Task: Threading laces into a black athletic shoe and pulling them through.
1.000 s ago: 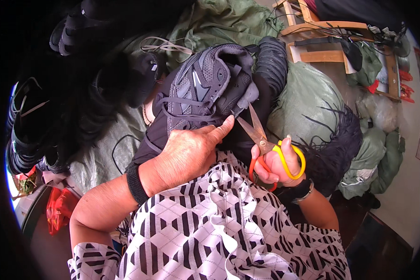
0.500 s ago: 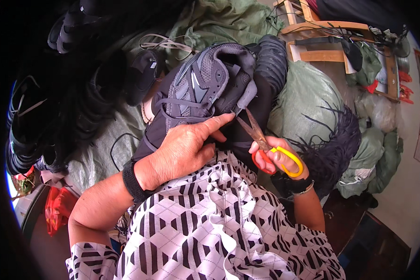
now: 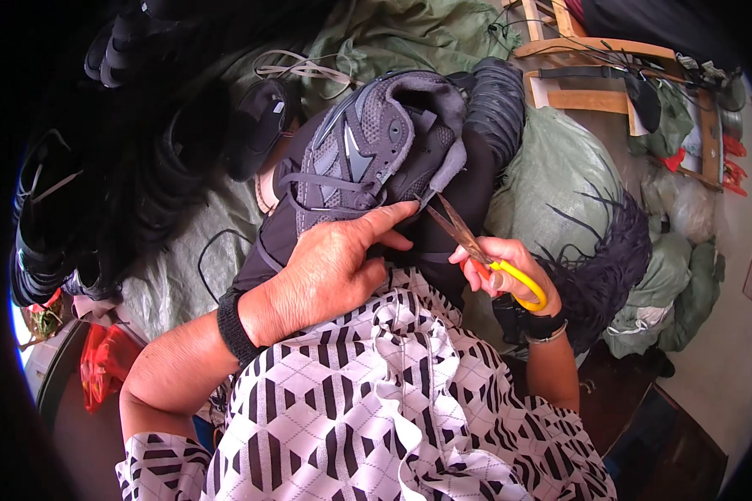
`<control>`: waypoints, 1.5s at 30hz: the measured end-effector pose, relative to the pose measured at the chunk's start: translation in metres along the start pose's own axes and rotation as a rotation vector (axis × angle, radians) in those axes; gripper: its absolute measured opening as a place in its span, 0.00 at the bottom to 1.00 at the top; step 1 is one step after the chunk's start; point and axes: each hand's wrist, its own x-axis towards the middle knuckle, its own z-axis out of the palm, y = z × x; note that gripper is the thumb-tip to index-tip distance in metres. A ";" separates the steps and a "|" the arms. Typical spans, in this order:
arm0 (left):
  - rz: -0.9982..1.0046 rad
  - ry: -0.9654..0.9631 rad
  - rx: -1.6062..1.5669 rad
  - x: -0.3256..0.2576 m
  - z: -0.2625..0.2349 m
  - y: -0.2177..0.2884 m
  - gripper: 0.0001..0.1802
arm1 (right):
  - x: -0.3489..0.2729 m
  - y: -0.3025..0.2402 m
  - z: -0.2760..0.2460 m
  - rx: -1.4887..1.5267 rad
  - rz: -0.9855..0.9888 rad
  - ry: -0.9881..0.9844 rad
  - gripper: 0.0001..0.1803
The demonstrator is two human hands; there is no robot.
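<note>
A dark grey mesh running shoe (image 3: 351,142) with a padded collar and loosely run grey laces lies across my lap, on dark cloth. My left hand (image 3: 330,263) grips its near side, index finger stretched along to the tongue end (image 3: 449,171) and the other fingers curled under. In my right hand (image 3: 514,271) is a pair of scissors (image 3: 464,234) with rusty blades and yellow and red handles. The blades are slightly apart, with their tips beside the left index fingertip, close to the shoe's tongue. What lies between the tips is too small to make out.
Stacked dark shoes (image 3: 184,142) crowd the left side, and more nested soles (image 3: 495,108) stand behind the shoe. A bundle of dark laces (image 3: 606,259) hangs over a pale green sack (image 3: 551,167) at the right. A wooden chair (image 3: 593,100) stands at the far right.
The scissors' handles and blades have drawn somewhat closer together. The shoe's collar has shifted slightly to the right and away from me; my left hand stays nearly in place.
</note>
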 end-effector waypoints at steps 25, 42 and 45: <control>0.120 -0.112 -0.111 0.008 -0.003 -0.009 0.40 | -0.001 0.010 0.014 -0.500 -0.185 0.277 0.29; -0.053 -0.138 -0.088 0.008 -0.007 -0.005 0.40 | -0.004 0.019 0.032 0.330 -0.139 0.061 0.30; 0.020 -0.131 -0.077 0.008 -0.006 -0.005 0.40 | -0.003 0.030 0.041 0.548 -0.134 0.022 0.35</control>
